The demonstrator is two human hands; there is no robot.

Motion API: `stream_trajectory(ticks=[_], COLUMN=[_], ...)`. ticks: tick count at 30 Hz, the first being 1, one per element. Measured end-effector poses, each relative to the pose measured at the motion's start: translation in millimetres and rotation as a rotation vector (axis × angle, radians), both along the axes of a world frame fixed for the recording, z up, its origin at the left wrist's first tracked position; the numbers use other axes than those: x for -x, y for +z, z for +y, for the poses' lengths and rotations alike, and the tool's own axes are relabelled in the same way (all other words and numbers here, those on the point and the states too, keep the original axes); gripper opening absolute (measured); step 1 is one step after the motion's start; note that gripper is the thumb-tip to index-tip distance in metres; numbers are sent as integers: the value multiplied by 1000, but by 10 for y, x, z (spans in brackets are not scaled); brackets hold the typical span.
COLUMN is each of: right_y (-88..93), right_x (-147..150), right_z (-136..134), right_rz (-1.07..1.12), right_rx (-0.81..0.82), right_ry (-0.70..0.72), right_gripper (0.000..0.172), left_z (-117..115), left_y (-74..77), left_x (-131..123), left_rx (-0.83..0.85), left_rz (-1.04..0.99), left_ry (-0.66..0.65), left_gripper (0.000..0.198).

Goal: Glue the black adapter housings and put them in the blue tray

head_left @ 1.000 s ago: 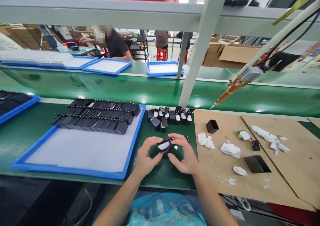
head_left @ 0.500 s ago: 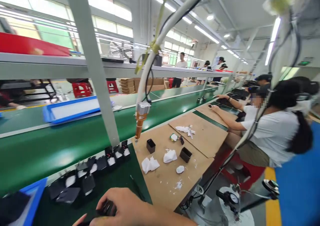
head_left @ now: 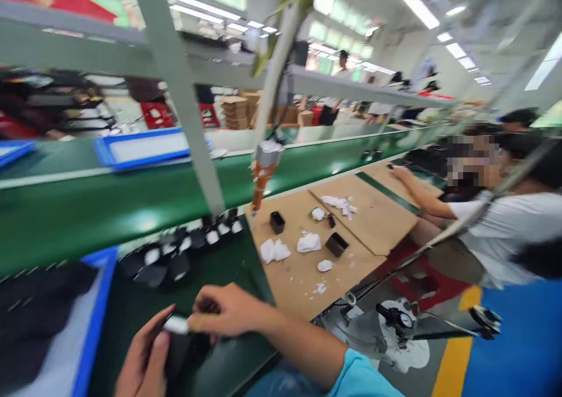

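Observation:
Low in the view, my left hand [head_left: 147, 353] is closed round the edge of a flat black piece with a white end [head_left: 178, 350]. My right hand [head_left: 232, 308] comes in from the right with its fingers curled, and its thumb reaches the white end. Something dark shows inside the right fingers, too blurred to name. Both hands are above the dark green work surface [head_left: 246, 280]. Behind them, several similar black pieces with white patches [head_left: 153, 274] lie in a row along the belt's edge.
At the left stands a blue-rimmed tray [head_left: 94, 321] holding black pieces. Brown board [head_left: 298, 291] on the right carries black boxes [head_left: 337, 244] and crumpled white paper [head_left: 309, 242]. An orange-brown nozzle tool [head_left: 262, 177] hangs ahead. A co-worker [head_left: 496, 221] sits at the right.
My view has tilted down and shifted left. More of both hands shows, with the black piece's white end now visible between them. My left hand was mostly out of view before.

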State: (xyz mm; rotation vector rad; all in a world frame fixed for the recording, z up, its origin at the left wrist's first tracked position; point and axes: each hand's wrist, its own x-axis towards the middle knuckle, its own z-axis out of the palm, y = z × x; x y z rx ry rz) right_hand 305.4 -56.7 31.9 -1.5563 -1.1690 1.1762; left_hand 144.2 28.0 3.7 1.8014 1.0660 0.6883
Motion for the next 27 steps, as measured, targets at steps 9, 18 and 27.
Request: stream_trajectory(ticks=[9, 18, 27], right_y=[32, 105, 118], right_x=[19, 24, -9], right_z=[-43, -98, -105], right_rz=[230, -131, -4], right_rx=[-33, -119, -13], right_ry=[71, 15, 74], right_gripper=[27, 14, 16], left_z=[-125, -173, -153], left_y=[-28, -46, 47], left_x=[83, 103, 74], left_rx=[-214, -242, -355], left_rz=[-233, -278, -41], left_ry=[-16, -51, -260], left_gripper=[30, 30, 71])
